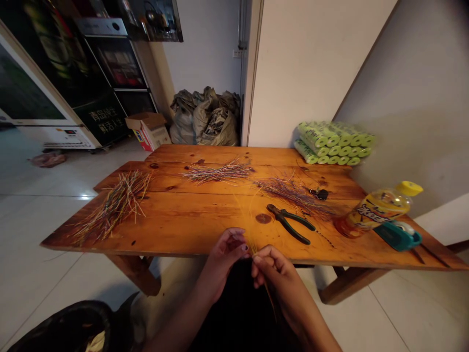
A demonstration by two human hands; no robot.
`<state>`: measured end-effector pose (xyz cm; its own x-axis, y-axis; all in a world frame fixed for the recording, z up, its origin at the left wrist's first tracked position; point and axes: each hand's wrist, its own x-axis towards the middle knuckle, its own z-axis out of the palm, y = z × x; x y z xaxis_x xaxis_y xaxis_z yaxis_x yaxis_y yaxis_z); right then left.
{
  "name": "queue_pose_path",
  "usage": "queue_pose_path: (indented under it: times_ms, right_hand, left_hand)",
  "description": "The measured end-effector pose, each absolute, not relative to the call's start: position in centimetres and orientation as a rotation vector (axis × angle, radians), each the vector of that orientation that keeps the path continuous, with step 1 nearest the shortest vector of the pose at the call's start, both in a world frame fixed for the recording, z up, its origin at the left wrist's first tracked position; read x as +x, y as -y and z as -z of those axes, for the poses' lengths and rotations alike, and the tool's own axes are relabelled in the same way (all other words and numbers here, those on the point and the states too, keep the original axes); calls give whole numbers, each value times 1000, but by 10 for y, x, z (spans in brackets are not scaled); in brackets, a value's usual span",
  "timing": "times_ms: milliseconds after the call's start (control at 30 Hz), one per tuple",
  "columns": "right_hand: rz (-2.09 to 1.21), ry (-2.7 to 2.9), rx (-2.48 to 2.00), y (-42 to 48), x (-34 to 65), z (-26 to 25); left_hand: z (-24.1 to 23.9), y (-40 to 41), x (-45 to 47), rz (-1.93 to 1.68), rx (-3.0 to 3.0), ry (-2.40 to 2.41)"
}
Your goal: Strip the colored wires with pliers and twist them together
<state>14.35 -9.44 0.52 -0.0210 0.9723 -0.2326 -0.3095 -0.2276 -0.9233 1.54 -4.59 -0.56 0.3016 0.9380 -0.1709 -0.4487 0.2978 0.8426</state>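
Wooden plank table (205, 222), centre of the frame, standing on a pale tiled floor (44, 195) against a white wall (311, 63).

I am holding both hands at the table's near edge, lower centre. My left hand (229, 249) is curling its fingers and closing thumb and fingertips on a thin bunch of yellow strands (251, 234). My right hand (271, 266) is pinching the same bunch just beside it, and the two hands are almost touching. The strands are fanning upward over the boards.

Lying on the table:
- Three loose piles of coloured wires: one at the left (113, 205), one at upper centre (218, 172) and one right of centre (293, 193).
- One pair of green-handled pliers (291, 223), near my right hand.
- One small dark key bunch (320, 194).
- One bottle with a yellow cap (377, 208), lying on its side at the right.
- One teal tape dispenser (397, 235), just beside the bottle.
- One pack of green rolls (333, 142), sitting at the far right corner.

Beyond the table, grey sacks (207, 120) and one open cardboard box (148, 129) are resting on the floor. A glass-door cooler (44, 98) is filling the upper left.
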Motion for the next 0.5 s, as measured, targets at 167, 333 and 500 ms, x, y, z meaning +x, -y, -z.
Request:
queue_pose_path:
  times_ms: [167,333,500]
  right_hand:
    - [-1536,745,-1084,96,146,3]
    - [-1552,699,-1081,99,147,4]
    - [-1538,717,-1149,100,146,5]
  left_hand:
    - [17,50,17,-873,810,-786]
    - [17,54,18,-881,873,-878]
    - [13,56,17,-917,938,-939]
